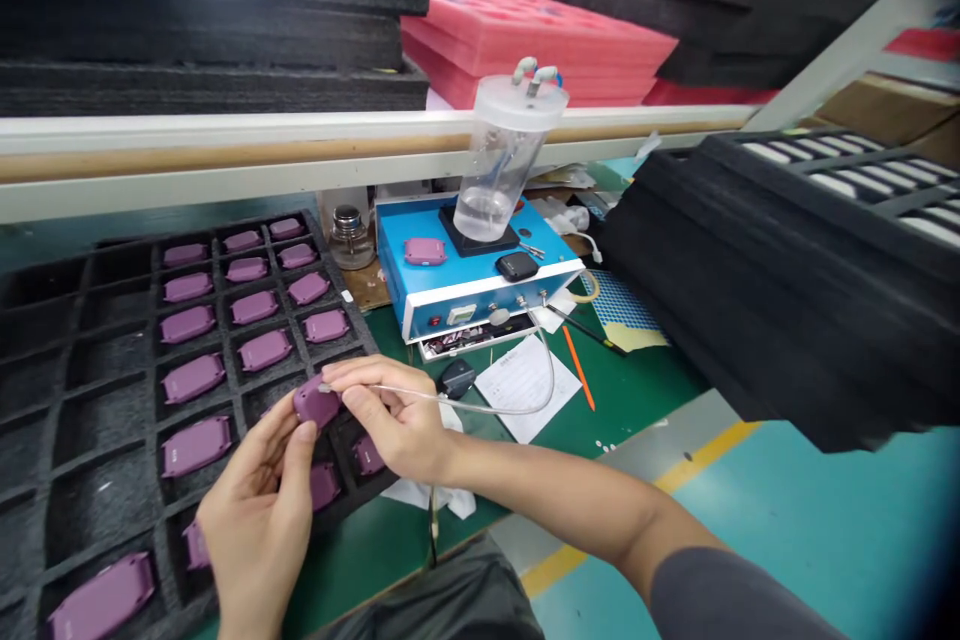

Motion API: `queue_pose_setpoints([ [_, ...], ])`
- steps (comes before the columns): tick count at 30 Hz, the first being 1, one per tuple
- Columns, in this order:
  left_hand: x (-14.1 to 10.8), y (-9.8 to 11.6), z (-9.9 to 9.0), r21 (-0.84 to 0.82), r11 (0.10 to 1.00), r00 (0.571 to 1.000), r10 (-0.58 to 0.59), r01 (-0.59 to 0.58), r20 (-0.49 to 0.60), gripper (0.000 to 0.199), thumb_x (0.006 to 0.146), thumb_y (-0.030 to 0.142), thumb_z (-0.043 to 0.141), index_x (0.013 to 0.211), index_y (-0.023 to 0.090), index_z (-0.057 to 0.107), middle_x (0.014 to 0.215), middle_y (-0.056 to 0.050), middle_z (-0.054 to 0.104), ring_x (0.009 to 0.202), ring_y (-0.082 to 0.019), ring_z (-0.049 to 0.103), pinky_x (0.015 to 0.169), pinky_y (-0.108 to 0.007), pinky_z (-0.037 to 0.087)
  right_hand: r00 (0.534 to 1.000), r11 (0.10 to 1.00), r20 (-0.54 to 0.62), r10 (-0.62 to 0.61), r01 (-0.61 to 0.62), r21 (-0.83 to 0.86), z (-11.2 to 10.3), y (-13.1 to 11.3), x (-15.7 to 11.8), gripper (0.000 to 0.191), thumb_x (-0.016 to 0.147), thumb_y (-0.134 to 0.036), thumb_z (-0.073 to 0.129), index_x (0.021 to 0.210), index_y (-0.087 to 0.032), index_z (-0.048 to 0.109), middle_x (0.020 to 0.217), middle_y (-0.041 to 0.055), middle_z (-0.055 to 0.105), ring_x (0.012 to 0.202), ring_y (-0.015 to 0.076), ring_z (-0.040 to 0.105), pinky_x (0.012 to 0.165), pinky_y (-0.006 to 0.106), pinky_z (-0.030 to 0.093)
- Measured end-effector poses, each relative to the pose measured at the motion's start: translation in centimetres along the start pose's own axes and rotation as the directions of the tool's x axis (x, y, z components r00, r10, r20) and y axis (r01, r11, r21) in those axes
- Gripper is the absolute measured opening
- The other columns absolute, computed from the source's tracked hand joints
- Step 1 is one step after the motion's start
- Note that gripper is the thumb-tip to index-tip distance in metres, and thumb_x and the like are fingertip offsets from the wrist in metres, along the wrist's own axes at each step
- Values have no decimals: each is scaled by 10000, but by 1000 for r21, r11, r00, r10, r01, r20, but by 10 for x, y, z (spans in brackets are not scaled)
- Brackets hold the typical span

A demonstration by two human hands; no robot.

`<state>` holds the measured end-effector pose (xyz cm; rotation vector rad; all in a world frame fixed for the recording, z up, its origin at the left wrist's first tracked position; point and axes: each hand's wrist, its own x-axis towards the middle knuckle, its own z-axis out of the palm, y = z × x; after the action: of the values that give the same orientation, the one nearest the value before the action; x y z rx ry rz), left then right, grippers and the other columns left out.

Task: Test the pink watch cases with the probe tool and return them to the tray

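In my left hand (262,505) is a small purple plastic casing (316,403), pinched between thumb and fingers above the foam tray. My right hand (405,420) grips the end of a thin clear tube (517,411), its tip at the casing's upper right edge. My fingers partly hide that tip, so I cannot tell whether it touches. From there the tube loops back to the front of a blue machine (480,280). Under my hands lies a black foam tray (97,420) with similar purple casings in several of its compartments.
A clear cylinder (495,170) with some liquid stands on the machine, beside another purple casing (424,252). A glass bottle (349,238) is to its left. Paper (528,386) and an orange stick (578,367) lie in front. Black foam trays (720,290) are stacked at right.
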<state>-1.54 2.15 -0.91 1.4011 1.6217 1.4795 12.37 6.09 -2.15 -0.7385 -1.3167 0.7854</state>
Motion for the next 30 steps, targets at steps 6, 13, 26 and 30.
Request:
queue_pose_setpoints([
  [6,0,1,0,3,1000,1000,-2,2,-9,336,888,348,778,1181,184,788,1134,-86,819,981,-220,805,972,-317,641,1000,999,-4,-4,5,41,0,-1,-1,165,1009,-329,626,964,-237,755,1039,81,821,1031,207,801,917,367,681],
  [13,-1,1,-1,-34,999,999,-26,27,24,344,895,351,777,1195,182,781,1159,-95,811,1000,-230,802,977,-334,643,1000,1000,-9,8,-8,26,0,0,-3,177,1005,-346,626,959,-241,762,1044,77,822,1040,202,797,938,360,672],
  [26,-1,-4,-1,-18,999,999,-35,36,22,385,891,381,763,1204,155,775,1181,-116,804,1019,-258,799,1003,-411,639,1000,995,3,4,-5,96,0,1,-5,143,1001,-257,645,1021,-235,785,1078,90,811,1074,215,781,972,390,648],
  [30,-1,-4,-1,-23,999,999,-30,30,21,371,891,364,762,1198,157,777,1173,-110,807,1014,-247,801,989,-381,643,1000,996,2,0,0,90,0,2,-5,138,996,-257,650,1029,-244,784,1081,83,813,1074,208,780,975,384,649],
])
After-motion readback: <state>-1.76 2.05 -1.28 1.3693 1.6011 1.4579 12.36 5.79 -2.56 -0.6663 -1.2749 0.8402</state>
